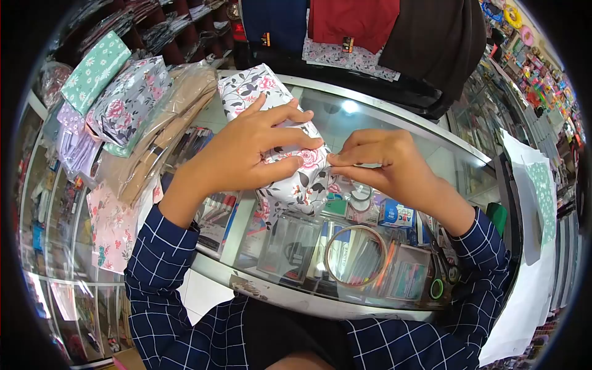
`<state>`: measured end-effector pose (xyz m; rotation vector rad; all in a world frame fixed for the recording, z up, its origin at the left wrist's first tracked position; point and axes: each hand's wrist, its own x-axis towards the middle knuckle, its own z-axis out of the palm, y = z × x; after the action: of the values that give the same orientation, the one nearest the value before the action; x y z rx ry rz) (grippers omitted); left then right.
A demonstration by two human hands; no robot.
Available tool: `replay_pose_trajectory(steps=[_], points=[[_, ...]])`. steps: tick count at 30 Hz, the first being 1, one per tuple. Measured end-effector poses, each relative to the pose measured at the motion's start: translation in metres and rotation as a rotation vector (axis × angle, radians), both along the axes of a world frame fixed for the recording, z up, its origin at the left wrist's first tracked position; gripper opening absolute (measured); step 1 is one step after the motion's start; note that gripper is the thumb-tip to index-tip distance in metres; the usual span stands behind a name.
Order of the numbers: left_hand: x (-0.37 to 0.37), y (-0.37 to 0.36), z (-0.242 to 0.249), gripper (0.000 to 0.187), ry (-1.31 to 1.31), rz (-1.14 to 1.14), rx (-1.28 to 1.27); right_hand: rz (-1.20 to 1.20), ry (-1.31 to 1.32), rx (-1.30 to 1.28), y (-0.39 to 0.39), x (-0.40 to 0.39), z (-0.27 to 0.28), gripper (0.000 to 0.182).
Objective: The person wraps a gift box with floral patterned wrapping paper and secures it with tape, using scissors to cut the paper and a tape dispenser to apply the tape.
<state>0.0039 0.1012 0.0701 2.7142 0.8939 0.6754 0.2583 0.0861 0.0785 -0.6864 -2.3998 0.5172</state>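
A box-shaped package in white floral wrapping paper [311, 179], printed with pink roses and dark leaves, lies at a slant on the glass counter. My left hand [253, 145] rests across its top, fingers spread and pressing on the paper. At the package's right edge, my right hand [385, 160] pinches a bit of the wrapping paper between thumb and fingertips. Whether a strip of tape is also in that pinch cannot be made out. Nearer my body, a large roll of tape [383, 256] lies on the glass. Scissors [439, 256] lie to its right.
The glass counter [246, 280] shows pens and stationery beneath. Left are wrapped packages [126, 102], plastic-bagged brown clothing [148, 151] and pink floral paper [112, 228]. White paper sheets [515, 320] hang over the right side. Folded garments [351, 24] lie beyond the counter.
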Motion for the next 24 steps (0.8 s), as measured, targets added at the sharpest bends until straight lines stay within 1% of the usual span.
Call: replay_pose_trajectory(steps=[4, 8, 11, 14, 17, 18, 21, 22, 24], points=[[0.000, 0.000, -0.001, 0.033, 0.018, 0.015, 0.012, -0.038, -0.057, 0.090, -0.001, -0.011, 0.006, 0.012], [0.001, -0.001, 0.000, 0.031, 0.024, 0.018, -0.004, -0.109, -0.109, -0.158, 0.003, -0.021, 0.022, 0.014], [0.001, -0.001, 0.001, 0.030, 0.012, 0.013, 0.008, -0.025, -0.311, 0.025, 0.009, -0.024, 0.026, 0.014], [-0.001, 0.001, -0.003, 0.031, -0.008, 0.014, 0.042, -0.015, -0.513, 0.564, -0.018, -0.029, 0.019, 0.014], [-0.001, 0.001, -0.006, 0.032, -0.028, 0.012, 0.029, -0.243, -0.496, 0.877, -0.045, -0.031, -0.025, 0.028], [0.000, 0.000, -0.006, 0.032, -0.033, 0.007, 0.023, -0.327, -0.496, 0.882, -0.051, -0.031, -0.029, 0.039], [0.000, 0.002, -0.008, 0.032, -0.044, 0.015, 0.060, -0.151, -0.421, 0.653, -0.045, -0.015, -0.012, 0.023], [0.000, 0.002, -0.010, 0.032, -0.047, 0.020, 0.080, -0.131, -0.321, 0.668, -0.033, -0.006, -0.006, 0.020], [0.000, 0.003, -0.007, 0.031, -0.050, 0.002, 0.069, -0.020, -0.178, 0.200, -0.013, 0.002, 0.007, 0.016]])
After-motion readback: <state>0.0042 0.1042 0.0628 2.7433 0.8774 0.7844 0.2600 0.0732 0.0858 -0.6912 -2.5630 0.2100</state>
